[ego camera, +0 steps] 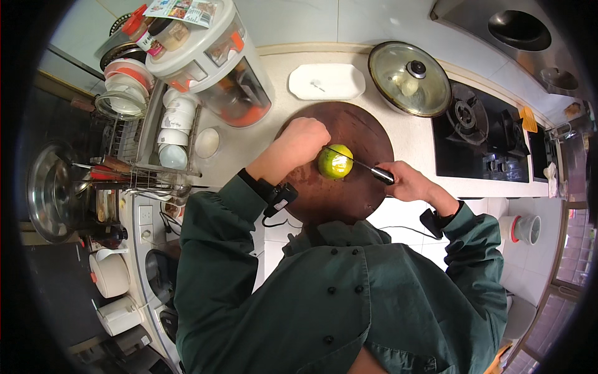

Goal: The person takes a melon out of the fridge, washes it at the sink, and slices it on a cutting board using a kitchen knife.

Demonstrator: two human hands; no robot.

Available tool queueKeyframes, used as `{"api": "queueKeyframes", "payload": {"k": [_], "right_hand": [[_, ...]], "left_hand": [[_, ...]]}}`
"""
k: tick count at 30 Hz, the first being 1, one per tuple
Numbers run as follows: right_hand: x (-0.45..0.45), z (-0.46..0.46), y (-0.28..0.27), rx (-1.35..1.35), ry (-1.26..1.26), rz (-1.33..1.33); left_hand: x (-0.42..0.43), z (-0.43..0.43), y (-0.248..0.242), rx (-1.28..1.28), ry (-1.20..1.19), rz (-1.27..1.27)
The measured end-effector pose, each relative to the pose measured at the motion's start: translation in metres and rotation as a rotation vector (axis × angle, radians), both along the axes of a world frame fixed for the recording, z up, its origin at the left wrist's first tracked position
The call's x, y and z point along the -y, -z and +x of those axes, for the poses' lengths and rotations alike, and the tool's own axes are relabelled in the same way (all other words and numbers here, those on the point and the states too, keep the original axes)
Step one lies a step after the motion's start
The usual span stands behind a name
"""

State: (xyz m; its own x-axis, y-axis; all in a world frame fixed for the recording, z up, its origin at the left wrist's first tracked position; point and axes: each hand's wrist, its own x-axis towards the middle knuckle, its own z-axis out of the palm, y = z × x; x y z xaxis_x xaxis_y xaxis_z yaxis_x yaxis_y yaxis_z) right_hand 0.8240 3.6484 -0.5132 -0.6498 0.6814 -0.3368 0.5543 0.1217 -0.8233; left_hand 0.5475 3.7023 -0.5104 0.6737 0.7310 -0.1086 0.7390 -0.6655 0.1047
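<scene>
A round green-yellow citrus fruit (335, 161) sits on a dark brown round cutting board (327, 201). My right hand (405, 181) grips the black handle of a knife (383, 175). The thin blade runs across the upper part of the fruit; how deep it goes cannot be seen. At the blade's far end is my left hand (306, 138), curled like a fist against the tip, with its fingertips hidden beneath it.
Behind the board lie a white tray (327, 82) and a pan with a glass lid (411, 79). A gas stove (481, 135) is at right. On the left stand a large lidded container (219, 70), a small white bowl (207, 143) and a dish rack (154, 135) with stacked bowls.
</scene>
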Motion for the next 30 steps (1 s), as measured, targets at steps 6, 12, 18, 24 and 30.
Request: {"api": "queueKeyframes", "payload": {"k": [6, 12, 18, 24, 30], "right_hand": [[0.0, 0.006, 0.017, 0.06, -0.009, 0.142], [0.007, -0.012, -0.008, 0.296, -0.028, 0.318], [0.005, -0.011, -0.007, 0.316, -0.075, 0.325], [0.001, -0.009, 0.001, 0.236, -0.072, 0.353], [0.0, -0.011, 0.003, 0.314, -0.038, 0.34]], "left_hand": [[-0.005, 0.005, 0.008, -0.166, 0.011, -0.077], [-0.005, 0.004, 0.018, -0.161, 0.028, -0.056], [-0.004, -0.005, 0.03, 0.029, 0.127, 0.057], [-0.004, -0.003, 0.024, -0.032, 0.077, -0.02], [-0.008, 0.0, 0.028, -0.057, 0.045, -0.039]]}}
